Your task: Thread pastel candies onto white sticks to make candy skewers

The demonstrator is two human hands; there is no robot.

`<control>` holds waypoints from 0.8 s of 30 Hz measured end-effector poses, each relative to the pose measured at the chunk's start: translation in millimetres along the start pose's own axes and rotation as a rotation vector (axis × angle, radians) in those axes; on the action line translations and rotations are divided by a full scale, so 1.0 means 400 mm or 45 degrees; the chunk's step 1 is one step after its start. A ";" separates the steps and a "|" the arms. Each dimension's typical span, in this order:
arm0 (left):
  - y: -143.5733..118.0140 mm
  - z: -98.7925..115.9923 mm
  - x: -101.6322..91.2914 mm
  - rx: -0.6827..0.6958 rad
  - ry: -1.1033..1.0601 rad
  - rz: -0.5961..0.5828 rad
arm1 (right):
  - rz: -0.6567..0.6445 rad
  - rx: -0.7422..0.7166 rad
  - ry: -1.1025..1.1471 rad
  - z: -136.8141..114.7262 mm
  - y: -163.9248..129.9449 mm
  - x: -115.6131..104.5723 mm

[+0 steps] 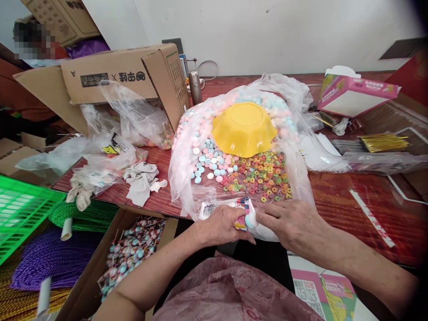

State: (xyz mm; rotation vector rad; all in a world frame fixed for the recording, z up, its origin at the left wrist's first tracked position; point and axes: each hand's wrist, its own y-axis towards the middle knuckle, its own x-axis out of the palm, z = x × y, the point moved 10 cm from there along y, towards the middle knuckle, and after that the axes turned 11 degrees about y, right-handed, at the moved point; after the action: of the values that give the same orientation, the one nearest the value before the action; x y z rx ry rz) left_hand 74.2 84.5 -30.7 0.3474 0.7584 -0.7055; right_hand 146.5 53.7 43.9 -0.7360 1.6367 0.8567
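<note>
My left hand (220, 225) is closed around a small printed packet (243, 204), its thumb and fingers pinching the packet near its right end. At that end sit pale blue and white marshmallow candies (251, 219). My right hand (290, 223) meets them from the right, fingertips closed against the white one. Just beyond both hands lies a large see-through plastic bag (182, 178), spread open on the table. In it are pink, blue and white marshmallow candies (210, 161) and colourful ring candies (264, 176). An upturned yellow bowl (245, 129) rests on the candies.
A cardboard box (117, 73) lies at the back left. Below left, a carton (125, 249) holds many candy sticks, near purple twisted cords (60, 258) and a green basket (23, 214). A crumpled cloth (141, 178) and gold ties (384, 142) lie on the table. Another person (36, 42) is at far left.
</note>
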 end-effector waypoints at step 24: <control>-0.039 -0.001 -0.053 -0.139 0.260 0.325 | 0.048 0.173 -0.059 -0.012 -0.036 -0.032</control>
State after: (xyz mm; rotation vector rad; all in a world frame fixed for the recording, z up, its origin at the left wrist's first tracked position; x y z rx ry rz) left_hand 52.1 83.0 -16.2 0.4122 0.9230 -0.3901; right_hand 158.5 42.5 54.9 -0.5889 1.6541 0.7753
